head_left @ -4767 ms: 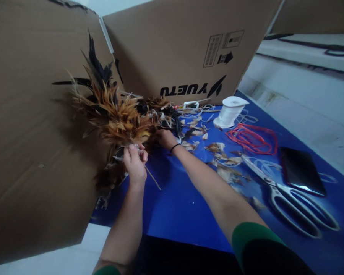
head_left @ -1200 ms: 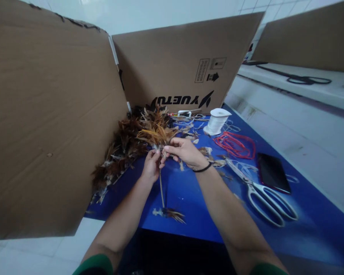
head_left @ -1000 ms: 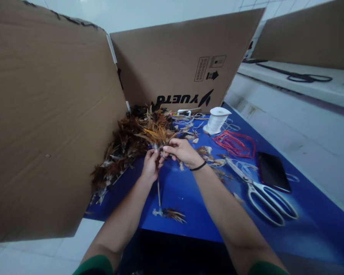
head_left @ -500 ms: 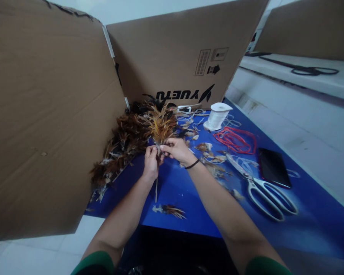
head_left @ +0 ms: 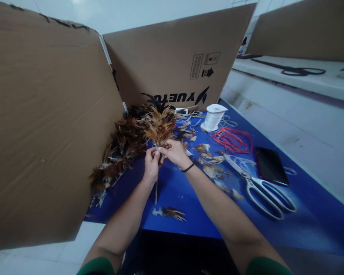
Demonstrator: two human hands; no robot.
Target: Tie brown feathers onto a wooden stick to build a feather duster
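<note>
Both hands meet at the base of a bundle of brown and orange feathers (head_left: 160,124) fixed round a thin stick (head_left: 156,193). My left hand (head_left: 151,164) is closed around the stick just below the feathers. My right hand (head_left: 173,152) pinches at the same binding spot, thumb against the fingers; the exact bit between its fingertips is too small to make out. The stick's lower end points down toward the table's front edge. A small loose tuft of feathers (head_left: 170,213) lies on the blue table (head_left: 183,198) below the hands.
A large feather pile (head_left: 123,141) lies along the cardboard panel (head_left: 46,126) on the left. To the right are a white ribbon spool (head_left: 214,118), red cord (head_left: 232,140), loose feathers (head_left: 215,170), scissors (head_left: 260,189) and a black phone (head_left: 271,166). Another cardboard panel (head_left: 160,61) stands behind.
The view has shifted slightly. Both hands stay at the feather base, with only small finger movements, and the feather bundle has turned a little.
</note>
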